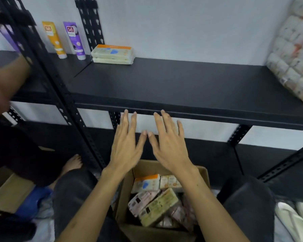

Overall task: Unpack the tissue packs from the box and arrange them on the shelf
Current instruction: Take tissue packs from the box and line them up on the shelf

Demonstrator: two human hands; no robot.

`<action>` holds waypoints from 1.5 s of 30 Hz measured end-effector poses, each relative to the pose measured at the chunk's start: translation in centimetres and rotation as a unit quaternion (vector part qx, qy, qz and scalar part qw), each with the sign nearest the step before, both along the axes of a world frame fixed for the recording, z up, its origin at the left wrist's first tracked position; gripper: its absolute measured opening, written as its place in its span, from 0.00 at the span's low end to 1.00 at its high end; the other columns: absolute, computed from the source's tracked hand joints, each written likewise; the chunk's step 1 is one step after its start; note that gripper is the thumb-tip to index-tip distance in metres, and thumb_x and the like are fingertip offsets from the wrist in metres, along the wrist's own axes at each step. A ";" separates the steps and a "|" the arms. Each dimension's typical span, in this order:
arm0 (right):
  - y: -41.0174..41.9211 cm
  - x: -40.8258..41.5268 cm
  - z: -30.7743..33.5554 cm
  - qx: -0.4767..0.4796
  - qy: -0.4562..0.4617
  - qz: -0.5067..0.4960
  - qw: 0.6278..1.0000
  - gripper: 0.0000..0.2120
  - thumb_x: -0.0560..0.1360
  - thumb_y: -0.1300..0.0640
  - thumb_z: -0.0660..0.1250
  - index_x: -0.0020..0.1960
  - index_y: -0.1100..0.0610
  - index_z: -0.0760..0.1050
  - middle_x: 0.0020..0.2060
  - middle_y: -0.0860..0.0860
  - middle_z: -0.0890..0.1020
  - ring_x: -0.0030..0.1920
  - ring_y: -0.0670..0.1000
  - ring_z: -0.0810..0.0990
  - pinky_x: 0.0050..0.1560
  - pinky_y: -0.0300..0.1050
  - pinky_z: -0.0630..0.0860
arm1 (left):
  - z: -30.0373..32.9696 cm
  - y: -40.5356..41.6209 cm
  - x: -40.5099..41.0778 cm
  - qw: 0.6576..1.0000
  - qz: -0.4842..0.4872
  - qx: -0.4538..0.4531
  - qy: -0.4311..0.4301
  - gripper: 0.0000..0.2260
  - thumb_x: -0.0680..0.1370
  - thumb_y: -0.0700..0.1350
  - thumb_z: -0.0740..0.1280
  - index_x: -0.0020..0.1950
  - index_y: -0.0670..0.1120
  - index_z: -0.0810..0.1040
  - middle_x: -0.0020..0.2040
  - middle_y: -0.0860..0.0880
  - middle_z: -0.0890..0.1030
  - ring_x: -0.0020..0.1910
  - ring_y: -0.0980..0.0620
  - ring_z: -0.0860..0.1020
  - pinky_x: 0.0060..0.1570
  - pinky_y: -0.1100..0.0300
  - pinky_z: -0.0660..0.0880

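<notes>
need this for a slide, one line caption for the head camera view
Both hands, left and right, hover open above a box of tissue packs; two packs sit on the shelf.

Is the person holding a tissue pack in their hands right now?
No, the left hand and right hand are both spread open and hold nothing, above the box of tissue packs.

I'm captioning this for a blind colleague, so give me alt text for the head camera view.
Two bare hands, left hand and right hand, hover open and empty above an open brown cardboard box of tissue packs, below a black metal shelf. Two stacked pale tissue packs already sit on it beside two upright tubes.
</notes>
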State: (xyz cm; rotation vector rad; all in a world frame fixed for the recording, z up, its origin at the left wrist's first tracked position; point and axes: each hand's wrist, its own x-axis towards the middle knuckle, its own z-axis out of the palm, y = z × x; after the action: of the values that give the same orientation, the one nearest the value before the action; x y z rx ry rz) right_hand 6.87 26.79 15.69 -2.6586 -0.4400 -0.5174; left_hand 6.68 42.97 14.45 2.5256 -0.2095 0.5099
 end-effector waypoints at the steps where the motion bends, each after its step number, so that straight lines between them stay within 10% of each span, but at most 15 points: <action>1: -0.3 -0.6 -1.3 0.006 0.019 -0.001 1.000 0.28 0.85 0.43 0.50 0.81 0.54 0.55 0.81 0.54 0.57 0.81 0.54 0.54 0.80 0.60 0.51 | -1.5 -0.5 -0.8 1.000 -0.011 0.009 0.023 0.30 0.85 0.58 0.52 0.84 0.48 0.48 0.83 0.48 0.43 0.82 0.52 0.41 0.80 0.53 0.45; 13: -6.2 -6.7 -20.1 0.034 0.424 -0.068 0.903 0.29 0.84 0.43 0.55 0.80 0.56 0.57 0.77 0.57 0.65 0.76 0.60 0.64 0.73 0.55 0.64 | -19.6 -1.7 -5.6 0.919 -0.076 0.053 0.383 0.32 0.84 0.59 0.57 0.83 0.48 0.51 0.83 0.45 0.52 0.81 0.43 0.56 0.76 0.49 0.60; 20: -5.6 -7.0 -25.3 -0.027 0.498 -0.109 0.860 0.30 0.83 0.45 0.58 0.79 0.57 0.57 0.77 0.60 0.63 0.76 0.62 0.61 0.75 0.55 0.60 | -24.7 -1.2 -5.2 0.880 -0.061 0.091 0.462 0.32 0.83 0.60 0.59 0.82 0.46 0.56 0.78 0.42 0.64 0.74 0.39 0.67 0.68 0.45 0.70; 26: -4.9 -6.7 -27.9 -0.007 0.536 -0.098 0.838 0.33 0.82 0.47 0.60 0.81 0.56 0.51 0.78 0.61 0.58 0.78 0.63 0.57 0.75 0.56 0.60 | -26.2 -1.8 -4.8 0.873 -0.064 0.187 0.447 0.29 0.82 0.60 0.60 0.78 0.44 0.63 0.74 0.40 0.69 0.71 0.39 0.69 0.66 0.48 0.70; 39: -5.1 -6.1 -30.9 0.059 0.520 -0.134 0.841 0.33 0.82 0.51 0.60 0.82 0.55 0.50 0.79 0.59 0.61 0.78 0.62 0.59 0.77 0.58 0.59 | -30.7 -4.9 -1.0 0.917 -0.029 0.101 0.384 0.24 0.82 0.53 0.65 0.75 0.44 0.71 0.70 0.43 0.76 0.69 0.42 0.72 0.65 0.49 0.71; 45: -5.3 -5.5 -30.9 0.084 0.514 -0.139 0.842 0.30 0.82 0.51 0.62 0.80 0.55 0.55 0.76 0.58 0.65 0.76 0.60 0.62 0.75 0.56 0.63 | -32.5 -5.2 0.1 0.935 -0.022 0.120 0.333 0.11 0.79 0.47 0.68 0.59 0.46 0.83 0.57 0.45 0.83 0.58 0.43 0.78 0.56 0.50 0.75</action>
State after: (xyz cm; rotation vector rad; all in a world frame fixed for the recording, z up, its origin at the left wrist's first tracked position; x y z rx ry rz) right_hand 1.41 21.47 -15.24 -2.3895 0.3101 0.7735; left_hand 6.73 37.77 -18.10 2.7573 -0.0709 -0.4281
